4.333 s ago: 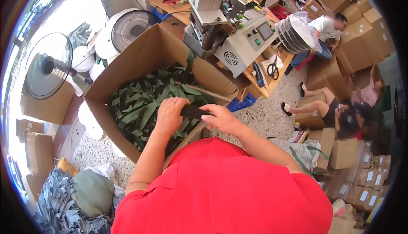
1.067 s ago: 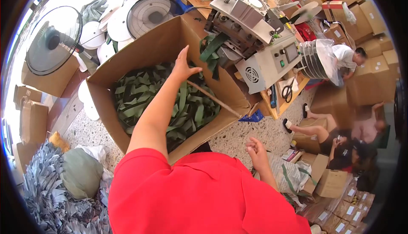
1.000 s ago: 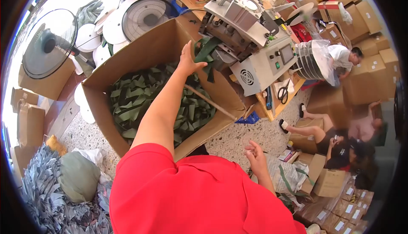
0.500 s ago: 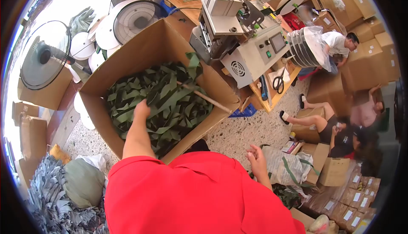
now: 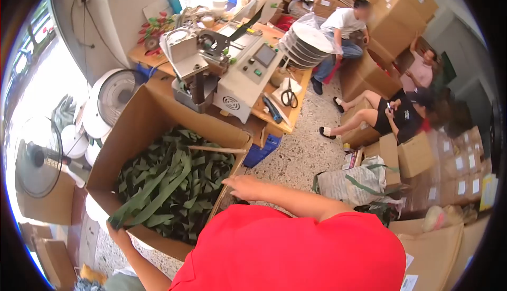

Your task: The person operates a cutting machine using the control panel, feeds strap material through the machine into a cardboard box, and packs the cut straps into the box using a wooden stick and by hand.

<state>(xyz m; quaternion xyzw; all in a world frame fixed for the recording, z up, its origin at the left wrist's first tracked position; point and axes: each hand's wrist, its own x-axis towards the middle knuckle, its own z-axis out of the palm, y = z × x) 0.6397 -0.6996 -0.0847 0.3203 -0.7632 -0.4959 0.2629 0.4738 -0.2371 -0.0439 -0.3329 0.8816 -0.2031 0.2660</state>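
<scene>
A large open cardboard box [image 5: 113, 153] stands before me, filled with a tangle of dark green fabric strips [image 5: 206, 185]. At its front left corner my left hand [image 5: 117, 234] is closed on the rim, its fingers partly hidden; long strips run over the edge right beside it. My right hand [image 5: 240, 187] grips the rim on the near right side, thumb and fingers close together. A thin wooden stick [image 5: 214, 149] lies across the strips and meets the box's right wall.
Behind the box, a wooden table [image 5: 288, 122] carries a machine [image 5: 240, 87], scissors [image 5: 289, 96] and a blue-handled tool [image 5: 272, 110]. A blue crate [image 5: 263, 151] is under it. Fans [image 5: 119, 98] stand left. Several people sit among cartons [image 5: 401, 16] at right, near a white sack [image 5: 351, 182].
My left hand has left the strips inside the box for its front left corner. My right hand has come from beside my body to the right rim. The view has turned right.
</scene>
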